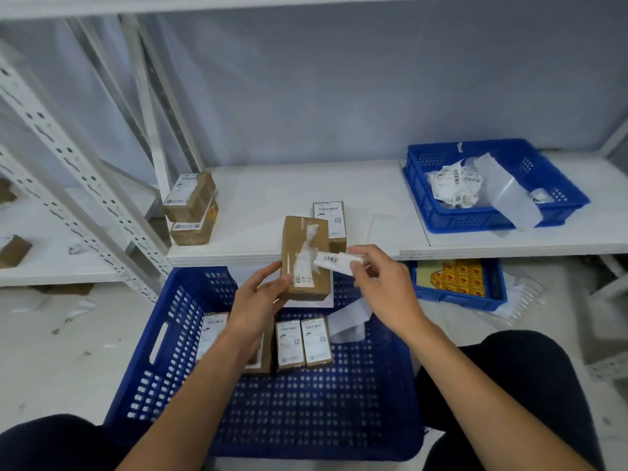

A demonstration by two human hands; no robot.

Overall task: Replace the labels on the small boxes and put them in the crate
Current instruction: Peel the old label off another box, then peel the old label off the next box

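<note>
Brown box (306,260) with torn white label (334,261), perforated blue crate (272,402), white shelf (272,195)

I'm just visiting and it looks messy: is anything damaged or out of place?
Yes. The brown box held by the left hand has a half-torn label, with ragged white remnants stuck on it; the right hand pinches the peeled piece. A paper strip hangs over the rim of the blue basket on the shelf.

Barcodes mark the white labels (289,338) on the small boxes (318,361). No print on them is legible.
</note>
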